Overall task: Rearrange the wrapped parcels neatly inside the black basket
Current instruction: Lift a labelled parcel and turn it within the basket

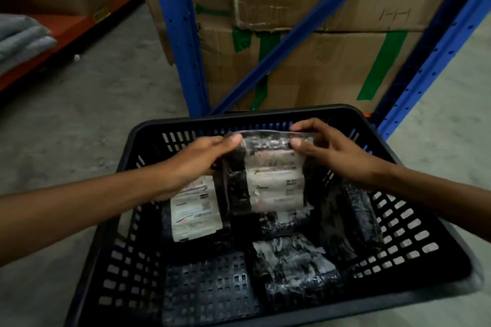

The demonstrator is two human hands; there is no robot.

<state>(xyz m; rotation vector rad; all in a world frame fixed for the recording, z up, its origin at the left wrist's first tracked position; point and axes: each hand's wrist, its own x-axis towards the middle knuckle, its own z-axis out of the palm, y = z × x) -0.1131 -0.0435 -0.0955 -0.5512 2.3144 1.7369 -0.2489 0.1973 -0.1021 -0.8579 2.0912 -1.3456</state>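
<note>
Both hands — left (202,159), right (332,151) — pinch the parcel (273,180) by its top corners above the basket (148,125); slick wrap could slip, toppling it onto neighbours.

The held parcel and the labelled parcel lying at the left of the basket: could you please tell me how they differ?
The held parcel is gripped at its top corners by the left hand and right hand; the left parcel lies untouched on the black basket floor. The held one stands upright, the other flat. Both are dark, plastic-wrapped, white-labelled.
</note>
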